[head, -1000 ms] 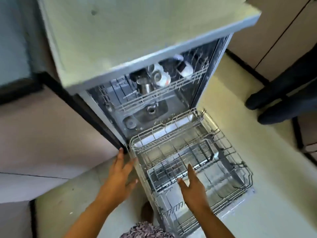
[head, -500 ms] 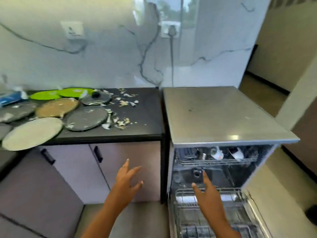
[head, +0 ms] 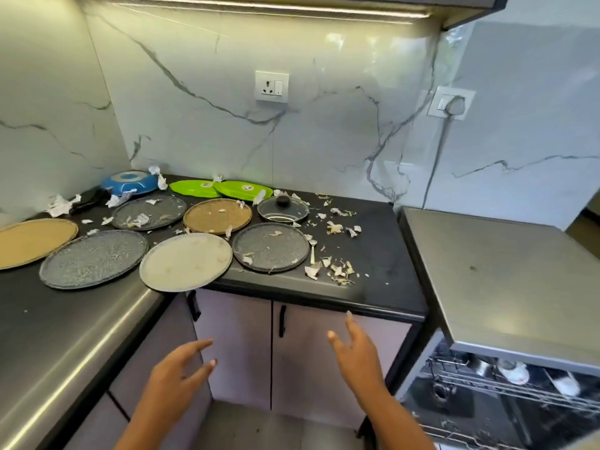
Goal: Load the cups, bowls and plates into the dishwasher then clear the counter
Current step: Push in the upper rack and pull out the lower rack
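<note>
Several dirty plates lie on the black counter (head: 373, 254): a cream plate (head: 185, 262) overhanging the front edge, grey plates (head: 270, 246) (head: 93, 258) (head: 149, 212), brown plates (head: 217, 216) (head: 31, 240), two green plates (head: 220, 189) and a blue bowl (head: 130, 182). A spoon (head: 312, 250) lies beside the right grey plate. The open dishwasher (head: 500, 274) stands at right, cups (head: 516, 373) in its upper rack. My left hand (head: 177, 375) and right hand (head: 355, 354) hover open and empty in front of the cabinet doors, below the counter.
Torn paper scraps and food bits (head: 337, 271) litter the counter. A glass pan lid (head: 283, 209) sits behind the plates. Cabinet doors with black handles (head: 282, 321) are below. A plug and cord (head: 453, 107) hang on the marble wall.
My view has swung up and left from the dishwasher's lower rack to the counter with the plates. Both hands left the rack and stay open, empty.
</note>
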